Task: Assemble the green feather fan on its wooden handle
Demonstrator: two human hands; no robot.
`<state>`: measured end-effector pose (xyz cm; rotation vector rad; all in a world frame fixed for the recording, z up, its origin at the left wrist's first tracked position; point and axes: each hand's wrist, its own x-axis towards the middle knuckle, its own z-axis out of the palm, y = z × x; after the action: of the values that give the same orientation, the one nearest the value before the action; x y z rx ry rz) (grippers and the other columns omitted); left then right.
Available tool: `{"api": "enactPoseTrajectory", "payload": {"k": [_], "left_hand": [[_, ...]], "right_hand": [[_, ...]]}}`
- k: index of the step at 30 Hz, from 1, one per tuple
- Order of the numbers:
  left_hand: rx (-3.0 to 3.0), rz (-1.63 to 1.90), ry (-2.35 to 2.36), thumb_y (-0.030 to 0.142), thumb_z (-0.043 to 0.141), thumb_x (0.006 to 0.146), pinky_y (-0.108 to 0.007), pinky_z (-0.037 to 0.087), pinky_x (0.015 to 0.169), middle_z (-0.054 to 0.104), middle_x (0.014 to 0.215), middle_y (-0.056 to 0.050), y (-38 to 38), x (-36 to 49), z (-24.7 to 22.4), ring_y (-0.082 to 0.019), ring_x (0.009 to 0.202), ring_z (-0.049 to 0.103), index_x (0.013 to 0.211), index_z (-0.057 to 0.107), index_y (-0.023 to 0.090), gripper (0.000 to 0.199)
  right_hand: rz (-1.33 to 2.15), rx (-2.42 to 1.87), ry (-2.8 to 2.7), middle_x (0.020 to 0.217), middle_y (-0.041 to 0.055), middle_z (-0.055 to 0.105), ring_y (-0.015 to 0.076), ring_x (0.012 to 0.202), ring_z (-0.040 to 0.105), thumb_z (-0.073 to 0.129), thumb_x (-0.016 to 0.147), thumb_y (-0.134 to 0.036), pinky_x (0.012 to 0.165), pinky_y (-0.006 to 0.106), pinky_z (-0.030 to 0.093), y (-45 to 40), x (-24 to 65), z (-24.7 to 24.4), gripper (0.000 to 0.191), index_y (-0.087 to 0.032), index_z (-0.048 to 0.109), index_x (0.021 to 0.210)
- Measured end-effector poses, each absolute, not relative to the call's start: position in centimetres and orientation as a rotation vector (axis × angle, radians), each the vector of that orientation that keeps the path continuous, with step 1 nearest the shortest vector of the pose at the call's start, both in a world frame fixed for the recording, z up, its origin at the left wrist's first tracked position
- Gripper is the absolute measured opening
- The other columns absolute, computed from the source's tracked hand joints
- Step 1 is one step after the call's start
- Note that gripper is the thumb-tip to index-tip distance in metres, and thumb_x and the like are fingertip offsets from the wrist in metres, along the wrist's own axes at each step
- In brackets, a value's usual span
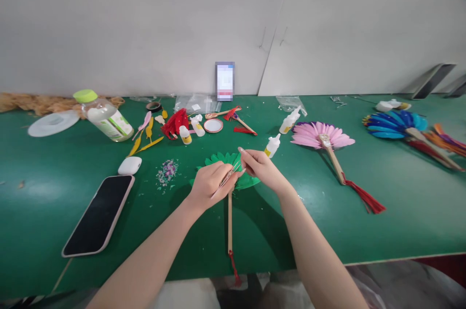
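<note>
My left hand [208,183] is closed around slim metal tweezers [230,176], whose tips point up and to the right. Close to those tips my right hand [261,167] is pinched, and what lies between its fingers is too small to make out. Both hands are over a green feather fan [217,158], covering much of its middle. The fan's wooden handle [230,224] points toward me and ends in a red tassel [236,270]. Left of the fan lies a pile of purple and white flakes [168,173].
White glue bottles [272,145] stand behind my right hand. A pink feather fan [323,135] and a blue one [395,125] lie to the right. On the left are a phone [100,216], an earbud case [130,165] and a tilted bottle [109,122]. Red feathers [175,123] lie farther back.
</note>
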<state>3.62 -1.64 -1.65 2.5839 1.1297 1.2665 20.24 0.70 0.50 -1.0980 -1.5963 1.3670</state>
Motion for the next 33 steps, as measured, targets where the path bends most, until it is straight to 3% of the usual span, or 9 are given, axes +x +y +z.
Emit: {"api": "enactPoseTrajectory", "payload": {"k": [14, 25, 29, 33], "left_hand": [[2.603, 1.225, 1.084, 0.019, 0.049, 0.083, -0.021, 0.037, 0.052, 0.055, 0.061, -0.001, -1.6, 4.0, -1.2, -0.01, 0.054, 0.048, 0.075, 0.054, 0.015, 0.01], [2.55, 1.123, 1.053, 0.016, 0.045, 0.083, -0.022, 0.034, 0.052, 0.051, 0.057, 0.0, -1.8, 3.8, -1.1, -0.01, 0.052, 0.045, 0.07, 0.054, 0.016, 0.016], [2.259, 1.211, 1.107, 0.02, 0.049, 0.081, -0.022, 0.034, 0.053, 0.053, 0.057, -0.001, -2.3, 3.8, -0.1, -0.01, 0.054, 0.046, 0.068, 0.058, 0.017, 0.017], [1.474, 1.265, 1.073, 0.029, 0.051, 0.081, -0.021, 0.032, 0.047, 0.046, 0.044, 0.003, -2.8, 4.4, 2.2, -0.008, 0.042, 0.042, 0.059, 0.056, 0.017, 0.025]], "right_hand": [[1.536, -0.978, -1.625, 0.041, -0.0077, 0.033, 0.0045, 0.037, 0.031, 0.043, 0.086, -0.05, 0.039, 0.019, 0.023, 0.7, 20.6, 0.5, 0.045, -0.017, 0.04, 0.055], [1.828, -0.925, -1.515, 0.044, -0.0074, 0.034, 0.0036, 0.037, 0.024, 0.046, 0.083, -0.052, 0.037, 0.02, 0.014, 0.9, 21.4, 0.3, 0.044, -0.016, 0.045, 0.059], [1.757, -0.975, -1.505, 0.041, -0.0085, 0.028, 0.0045, 0.037, 0.022, 0.041, 0.085, -0.054, 0.038, 0.02, 0.015, 1.0, 22.0, 0.8, 0.047, -0.016, 0.047, 0.059], [1.586, -1.006, -1.468, 0.045, -0.0091, 0.025, 0.0047, 0.04, 0.021, 0.048, 0.082, -0.052, 0.039, 0.019, 0.015, 0.2, 23.3, 2.6, 0.042, -0.015, 0.049, 0.063]]}}
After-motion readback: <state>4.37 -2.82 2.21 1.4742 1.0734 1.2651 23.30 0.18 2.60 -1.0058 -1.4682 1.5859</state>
